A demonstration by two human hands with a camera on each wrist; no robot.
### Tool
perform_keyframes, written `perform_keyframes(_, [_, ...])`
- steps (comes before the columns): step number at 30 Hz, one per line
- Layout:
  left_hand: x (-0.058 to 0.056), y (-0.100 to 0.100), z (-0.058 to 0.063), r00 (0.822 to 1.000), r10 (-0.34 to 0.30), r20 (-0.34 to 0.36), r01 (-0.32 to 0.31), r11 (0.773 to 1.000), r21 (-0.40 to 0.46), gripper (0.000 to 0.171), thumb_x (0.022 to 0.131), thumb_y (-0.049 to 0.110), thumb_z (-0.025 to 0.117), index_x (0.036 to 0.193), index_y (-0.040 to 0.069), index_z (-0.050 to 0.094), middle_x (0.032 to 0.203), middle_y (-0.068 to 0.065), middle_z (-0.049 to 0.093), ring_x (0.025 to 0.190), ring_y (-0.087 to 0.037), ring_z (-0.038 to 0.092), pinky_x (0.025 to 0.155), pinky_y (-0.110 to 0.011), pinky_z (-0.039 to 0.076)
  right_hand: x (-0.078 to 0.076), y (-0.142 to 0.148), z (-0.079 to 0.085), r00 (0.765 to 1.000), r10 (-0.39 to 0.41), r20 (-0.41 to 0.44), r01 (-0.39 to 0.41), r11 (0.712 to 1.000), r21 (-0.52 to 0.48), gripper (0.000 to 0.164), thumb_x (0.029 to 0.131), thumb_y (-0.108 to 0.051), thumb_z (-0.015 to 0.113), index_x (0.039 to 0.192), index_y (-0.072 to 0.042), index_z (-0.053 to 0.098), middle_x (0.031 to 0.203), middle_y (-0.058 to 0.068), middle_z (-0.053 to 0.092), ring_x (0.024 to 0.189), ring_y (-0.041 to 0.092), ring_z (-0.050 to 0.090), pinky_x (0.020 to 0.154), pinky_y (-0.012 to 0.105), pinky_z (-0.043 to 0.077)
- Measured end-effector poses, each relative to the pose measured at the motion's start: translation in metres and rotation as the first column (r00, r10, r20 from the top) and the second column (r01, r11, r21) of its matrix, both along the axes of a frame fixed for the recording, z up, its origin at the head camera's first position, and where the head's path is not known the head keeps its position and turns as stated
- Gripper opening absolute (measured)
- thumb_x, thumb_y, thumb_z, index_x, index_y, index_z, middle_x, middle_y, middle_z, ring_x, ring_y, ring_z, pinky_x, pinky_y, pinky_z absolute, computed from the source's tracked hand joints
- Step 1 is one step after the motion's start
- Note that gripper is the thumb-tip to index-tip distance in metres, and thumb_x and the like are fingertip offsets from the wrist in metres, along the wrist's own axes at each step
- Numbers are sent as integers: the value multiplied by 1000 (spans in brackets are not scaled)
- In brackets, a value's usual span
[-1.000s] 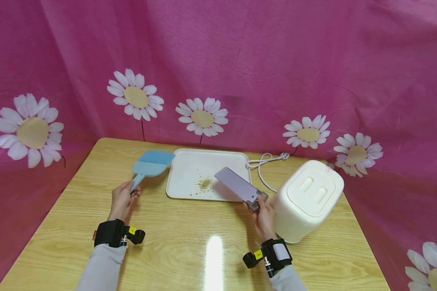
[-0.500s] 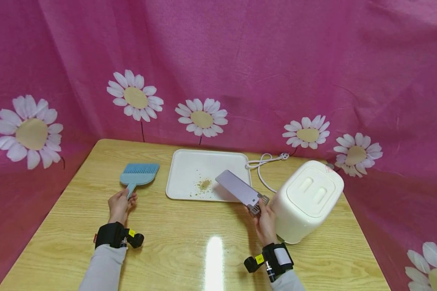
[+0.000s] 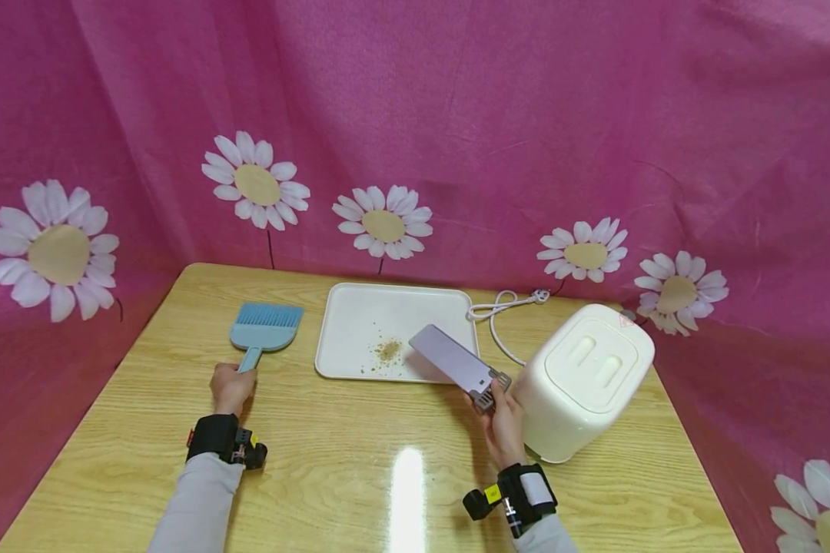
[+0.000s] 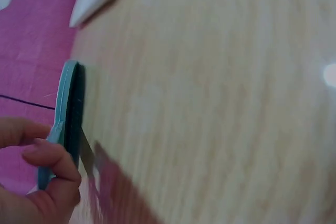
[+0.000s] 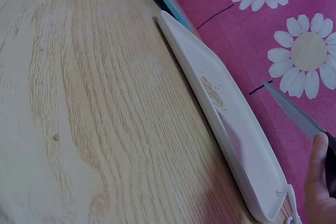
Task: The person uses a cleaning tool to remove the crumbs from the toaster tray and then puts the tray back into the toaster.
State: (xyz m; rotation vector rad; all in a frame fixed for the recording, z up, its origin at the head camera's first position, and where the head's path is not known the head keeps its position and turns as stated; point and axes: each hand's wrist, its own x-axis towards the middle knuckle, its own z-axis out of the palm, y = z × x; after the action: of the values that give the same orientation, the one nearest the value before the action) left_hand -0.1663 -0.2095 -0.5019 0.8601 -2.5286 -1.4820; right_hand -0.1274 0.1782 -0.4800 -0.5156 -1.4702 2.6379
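Note:
A light-blue hand brush [image 3: 263, 330] points its bristles away from me, left of the white tray [image 3: 360, 311]. My left hand [image 3: 232, 388] grips its handle, the fingers curled round it in the left wrist view [image 4: 52, 182]. A small heap of brown crumbs [image 3: 388, 351] lies on the tray near its front rim. My right hand [image 3: 505, 426] pinches the slotted end of a thin, flat grey crumb tray [image 3: 449, 357], thumb on top. The crumb tray is tilted, its far end above the white tray. Most of the right fingers are hidden beneath it.
Close to my right hand stands a white toaster-like appliance [image 3: 588, 376] with two long recesses in its top. Its white cord and plug [image 3: 505, 306] lie behind on the wooden table [image 3: 304, 476]. A pink flowered cloth [image 3: 456, 115] hangs along the back and sides.
The brush has moved left and nearer to me, turning from rightward-leaning to almost straight ahead. My left hand has shifted its hold on the handle. The crumb tray has barely moved.

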Motion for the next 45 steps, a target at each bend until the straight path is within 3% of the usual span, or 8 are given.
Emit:
perform_keyframes(3, [1, 0, -1, 999, -34, 1, 33, 982, -185, 16, 75, 0, 50, 62, -8, 49, 54, -11, 39, 58, -31, 41, 47, -29, 28, 1, -1, 0, 1000, -4, 0, 4, 1000, -11, 44, 97, -15, 35, 129, 14, 27, 92, 5, 59, 84, 11, 59, 75, 27, 50])
perform_keyframes(7, [1, 0, 3, 998, -49, 49, 61, 954, -294, 16, 72, 1, 51, 57, -5, 49, 53, -13, 41, 57, -32, 44, 45, -31, 29, 1, -1, 1, 1000, -3, -4, 3, 1000, -11, 44, 97, -15, 36, 128, 15, 27, 91, 5, 59, 83, 11, 59, 74, 27, 50])
perform_keyframes(20, [-15, -1, 8, 980, -78, 182, 131, 945, -300, 14, 76, 3, 49, 64, -2, 45, 58, -12, 40, 55, -27, 43, 43, -32, 31, 1, 2, -13, 996, 8, -87, -5, 999, 42, 43, 94, -24, 44, 122, 9, 39, 95, 4, 60, 88, 11, 59, 76, 28, 50])
perform_keyframes(27, [-15, -2, 5, 983, -92, 162, 138, 943, -304, 15, 74, 5, 56, 68, -7, 50, 61, -19, 48, 59, -33, 49, 44, -36, 36, 3, -1, -8, 995, 6, -97, -2, 999, 41, 50, 94, -24, 44, 125, 14, 35, 96, 6, 59, 87, 12, 59, 76, 27, 50])
perform_keyframes(35, [-10, -4, 4, 981, -161, 110, 187, 938, -293, 32, 75, 14, 64, 54, 4, 42, 51, -2, 33, 51, -22, 38, 44, -29, 27, 4, -4, 2, 1000, 19, 11, -20, 999, 42, 45, 97, -17, 36, 128, 15, 31, 93, 5, 59, 82, 10, 60, 76, 25, 49])
perform_keyframes(38, [-4, -5, 8, 972, -199, 128, 229, 925, -302, 31, 77, 17, 63, 59, 1, 43, 55, -6, 34, 55, -25, 39, 46, -31, 28, 6, -5, 2, 1000, 24, -7, -24, 999, 34, 45, 97, -17, 36, 128, 16, 30, 93, 5, 59, 84, 11, 60, 77, 25, 49])
perform_keyframes(41, [1, -2, 14, 954, -275, 122, 300, 895, -331, 32, 80, 19, 61, 79, -12, 51, 71, -22, 44, 71, -37, 45, 56, -39, 38, 8, -5, 0, 998, 24, -51, -22, 999, 39, 47, 96, -17, 38, 127, 17, 30, 94, 5, 59, 85, 11, 60, 77, 25, 49])
perform_keyframes(45, [6, 11, 25, 922, -387, 24, 371, 862, -346, 43, 84, 16, 58, 108, -18, 47, 99, -36, 45, 93, -47, 43, 75, -51, 37, 10, -5, -1, 994, 29, -105, -25, 999, 37, 48, 96, -17, 40, 125, 19, 30, 96, 7, 59, 86, 13, 60, 76, 26, 49])
